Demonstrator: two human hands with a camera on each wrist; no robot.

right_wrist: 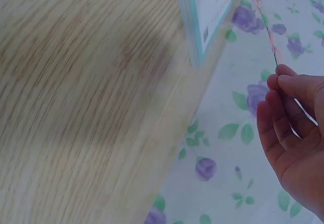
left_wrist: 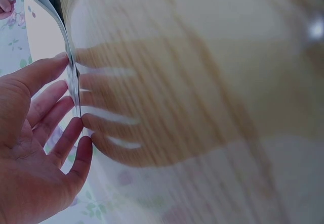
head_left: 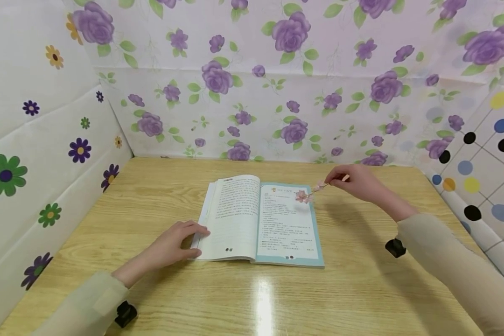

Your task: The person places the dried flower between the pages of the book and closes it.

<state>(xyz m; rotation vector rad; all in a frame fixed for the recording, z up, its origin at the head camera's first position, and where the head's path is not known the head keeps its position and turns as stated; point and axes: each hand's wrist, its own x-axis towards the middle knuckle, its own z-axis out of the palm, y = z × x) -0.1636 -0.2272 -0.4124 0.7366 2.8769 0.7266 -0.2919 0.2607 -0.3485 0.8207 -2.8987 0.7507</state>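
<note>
An open book lies on the table, printed text on both pages and a blue border round the right one. My left hand rests at its lower left edge. In the left wrist view the left hand has relaxed, spread fingers, their tips touching the stacked page edges. Between thumb and forefinger, my right hand pinches the thin stem of a pink flower sprig. The blossoms hang above the upper right of the right page. In the right wrist view the sprig points away from the fingertips.
The wood-grain table is bordered by a floral cloth at the back. A dotted cloth stands on the right and a flower-print cloth on the left. Dark wrist mounts show under both forearms.
</note>
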